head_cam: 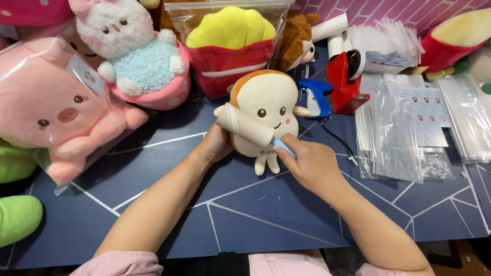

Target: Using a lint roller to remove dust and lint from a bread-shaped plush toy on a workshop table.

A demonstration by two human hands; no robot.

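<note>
So the bread plush (266,110), a toast-shaped toy with a smiley face and little legs, is sitting more or less upright in the middle of the dark blue worktop (245,214) with white lines on it. The left hand (217,144) is tucked in against the plush's lower left side, fingers mostly hidden behind it, so it looks clamped on the plush from behind, though I can't see the fingertips. The right hand (309,163) sits just below and right of the plush, closed around the light blue handle of a lint roller (245,124), and the roller's white barrel lies tilted across the plush's face side, touching it.

Stuff around the plush: right behind it there's a fries plush (230,46) in a clear bag, with a brown plush (296,38) peeking out just right of that. Up and left of the plush is a white bunny plush (135,51) in a pink cup. Far left is a big pink pig plush (51,112) in a bag, with green plush (18,217) bits below it. Just right of the bread plush is a blue tagging gun (316,97), then a red tape dispenser (345,84), and further right stacks of clear bags (396,133). Nothing sits between the hands and the plush.
</note>
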